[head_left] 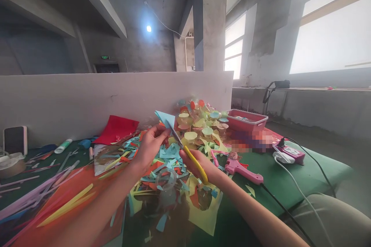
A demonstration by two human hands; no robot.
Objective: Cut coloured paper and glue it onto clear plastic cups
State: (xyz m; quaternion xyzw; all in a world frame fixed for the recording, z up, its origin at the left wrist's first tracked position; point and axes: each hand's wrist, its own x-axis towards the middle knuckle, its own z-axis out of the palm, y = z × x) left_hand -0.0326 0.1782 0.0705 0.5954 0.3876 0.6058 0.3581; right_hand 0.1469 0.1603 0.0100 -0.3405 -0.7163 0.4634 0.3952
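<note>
On the left part of the green-covered desk (pixel 301 189) lie a red felt sheet (pixel 116 129) and many paper strips. The left hand (pixel 150 148) holds a light blue paper piece (pixel 164 119) in a narrow pinch near its lower edge, above a heap of colored scraps (pixel 162 185). This paper seems very light and soft, so I think it bends easily and is best taken at the edge. The right hand (pixel 206 166) closes around yellow-handled scissors (pixel 193 158), and the blade tips reach the paper. Further right are a pink tray (pixel 247 120), a pink glue gun (pixel 242 168) and a power strip (pixel 290 153). Behind stand a white partition (pixel 116 96), a concrete pillar (pixel 210 19) and bright windows (pixel 327 34).
</note>
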